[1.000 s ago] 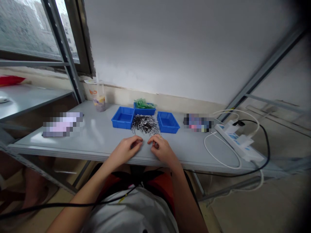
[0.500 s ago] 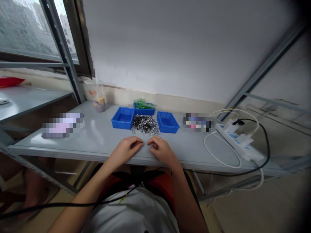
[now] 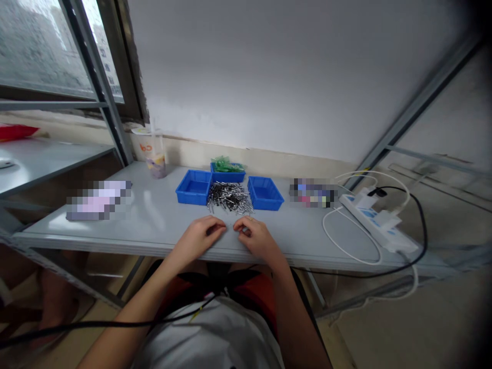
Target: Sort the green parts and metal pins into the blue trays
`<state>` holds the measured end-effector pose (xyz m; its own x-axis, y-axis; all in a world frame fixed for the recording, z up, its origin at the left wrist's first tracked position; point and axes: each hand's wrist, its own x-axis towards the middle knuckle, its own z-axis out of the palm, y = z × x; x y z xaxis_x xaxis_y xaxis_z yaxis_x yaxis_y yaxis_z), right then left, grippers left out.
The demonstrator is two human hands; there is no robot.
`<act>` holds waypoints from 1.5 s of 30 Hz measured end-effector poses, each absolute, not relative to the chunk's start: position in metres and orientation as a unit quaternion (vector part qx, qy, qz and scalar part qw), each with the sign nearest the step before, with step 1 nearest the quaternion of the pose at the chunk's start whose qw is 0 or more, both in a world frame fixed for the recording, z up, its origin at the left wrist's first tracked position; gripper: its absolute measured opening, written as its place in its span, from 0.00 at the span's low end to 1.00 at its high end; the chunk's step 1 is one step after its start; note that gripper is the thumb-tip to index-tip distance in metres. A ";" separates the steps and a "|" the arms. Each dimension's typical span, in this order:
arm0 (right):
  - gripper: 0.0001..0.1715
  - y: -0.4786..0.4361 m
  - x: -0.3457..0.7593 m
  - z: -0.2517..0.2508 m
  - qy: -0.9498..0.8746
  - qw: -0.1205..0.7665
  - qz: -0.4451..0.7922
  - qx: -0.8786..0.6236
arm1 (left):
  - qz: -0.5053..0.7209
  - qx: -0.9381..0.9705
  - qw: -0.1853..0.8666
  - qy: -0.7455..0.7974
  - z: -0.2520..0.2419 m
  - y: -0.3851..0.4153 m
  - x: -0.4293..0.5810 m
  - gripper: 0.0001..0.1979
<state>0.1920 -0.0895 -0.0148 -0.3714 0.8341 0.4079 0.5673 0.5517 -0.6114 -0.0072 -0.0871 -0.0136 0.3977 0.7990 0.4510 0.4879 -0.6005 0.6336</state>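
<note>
My left hand [image 3: 203, 233] rests on the grey table [image 3: 161, 225] near its front edge, fingers loosely curled, with a gap between thumb and fingers. Facing it across a small space is my right hand [image 3: 254, 234], curled in the same loose way. Nothing shows in either hand. Just beyond both lies a heap of small thin metal pieces [image 3: 229, 197], silver and dark, like screws or pins; their exact kind is too small to tell. A blue tray [image 3: 194, 199] sits left of the heap and another blue tray [image 3: 267, 203] sits right of it.
Behind the heap, a third blue tray [image 3: 228, 177] holds green plastic pieces [image 3: 226, 164]. A drink cup with a straw [image 3: 156, 161] stands back left. Blurred-out flat objects lie left [image 3: 100, 200] and right [image 3: 313, 193]. A power strip [image 3: 378, 225] with cables occupies the right end.
Both hands stay in place with the same curl. The trays and the heap have not moved; the view has shifted only very slightly.
</note>
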 end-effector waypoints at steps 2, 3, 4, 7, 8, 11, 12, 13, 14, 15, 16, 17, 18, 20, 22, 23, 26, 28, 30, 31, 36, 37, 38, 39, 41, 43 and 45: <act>0.17 -0.089 0.192 -0.015 -0.807 0.354 0.190 -0.432 | 0.379 0.812 0.201 0.395 -0.014 -0.086 -0.007 0.09; 0.17 -0.089 0.192 -0.015 -0.807 0.354 0.190 -0.432 | 0.379 0.813 0.200 0.394 -0.014 -0.086 -0.007 0.09; 0.17 -0.089 0.192 -0.015 -0.807 0.355 0.189 -0.432 | 0.380 0.813 0.199 0.394 -0.013 -0.086 -0.007 0.09; 0.16 -0.089 0.191 -0.014 -0.805 0.363 0.191 -0.428 | 0.383 0.811 0.197 0.395 -0.013 -0.086 -0.007 0.08; 0.16 -0.090 0.191 -0.014 -0.803 0.368 0.194 -0.427 | 0.383 0.811 0.196 0.395 -0.013 -0.086 -0.007 0.08; 0.14 -0.093 0.189 -0.012 -0.792 0.379 0.215 -0.428 | 0.382 0.812 0.194 0.397 -0.014 -0.086 -0.007 0.08; 0.12 -0.094 0.189 -0.011 -0.788 0.379 0.226 -0.429 | 0.382 0.812 0.193 0.397 -0.014 -0.086 -0.007 0.08; 0.11 -0.095 0.188 -0.010 -0.785 0.377 0.238 -0.430 | 0.382 0.812 0.192 0.396 -0.014 -0.086 -0.007 0.08; 0.10 -0.096 0.187 -0.010 -0.782 0.374 0.251 -0.430 | 0.384 0.812 0.191 0.395 -0.014 -0.086 -0.007 0.08; 0.09 -0.097 0.187 -0.010 -0.778 0.373 0.263 -0.432 | 0.385 0.813 0.191 0.393 -0.014 -0.085 -0.008 0.08; 0.10 -0.097 0.186 -0.009 -0.773 0.373 0.273 -0.434 | 0.385 0.814 0.191 0.391 -0.014 -0.085 -0.008 0.08; 0.11 -0.097 0.186 -0.010 -0.768 0.376 0.281 -0.436 | 0.384 0.815 0.191 0.389 -0.014 -0.085 -0.008 0.08; 0.12 -0.097 0.186 -0.010 -0.763 0.379 0.285 -0.439 | 0.383 0.817 0.191 0.387 -0.015 -0.085 -0.008 0.09; 0.13 -0.096 0.186 -0.010 -0.760 0.382 0.288 -0.439 | 0.379 0.820 0.193 0.384 -0.015 -0.084 -0.008 0.09; 0.12 -0.095 0.186 -0.010 -0.773 0.372 0.281 -0.430 | 0.376 0.822 0.196 0.380 -0.014 -0.085 -0.008 0.09; 0.11 -0.095 0.186 -0.009 -0.783 0.364 0.272 -0.425 | 0.374 0.823 0.198 0.379 -0.014 -0.085 -0.008 0.09; 0.09 -0.096 0.186 -0.007 -0.803 0.349 0.242 -0.418 | 0.369 0.824 0.204 0.377 -0.013 -0.086 -0.008 0.09; 0.09 -0.096 0.186 -0.006 -0.806 0.346 0.233 -0.420 | 0.367 0.824 0.207 0.378 -0.011 -0.087 -0.008 0.09; 0.09 -0.096 0.187 -0.006 -0.799 0.351 0.233 -0.429 | 0.368 0.821 0.211 0.382 -0.010 -0.088 -0.007 0.09; 0.09 -0.096 0.187 -0.007 -0.793 0.355 0.236 -0.436 | 0.371 0.818 0.213 0.385 -0.009 -0.088 -0.007 0.09; 0.09 -0.094 0.188 -0.010 -0.763 0.378 0.261 -0.455 | 0.379 0.807 0.210 0.402 -0.010 -0.088 -0.006 0.11; 0.09 -0.094 0.188 -0.010 -0.758 0.382 0.268 -0.456 | 0.380 0.806 0.207 0.404 -0.010 -0.088 -0.006 0.11; 0.09 -0.094 0.188 -0.011 -0.754 0.384 0.274 -0.456 | 0.381 0.805 0.204 0.407 -0.011 -0.088 -0.006 0.11; 0.09 -0.094 0.188 -0.011 -0.751 0.387 0.278 -0.457 | 0.382 0.804 0.201 0.408 -0.012 -0.087 -0.006 0.10; 0.10 -0.094 0.188 -0.012 -0.747 0.393 0.280 -0.458 | 0.382 0.805 0.196 0.410 -0.012 -0.087 -0.006 0.10; 0.10 -0.093 0.188 -0.013 -0.744 0.397 0.281 -0.459 | 0.381 0.806 0.192 0.410 -0.013 -0.087 -0.006 0.10; 0.09 -0.093 0.188 -0.013 -0.742 0.399 0.283 -0.459 | 0.378 0.808 0.191 0.409 -0.012 -0.087 -0.006 0.10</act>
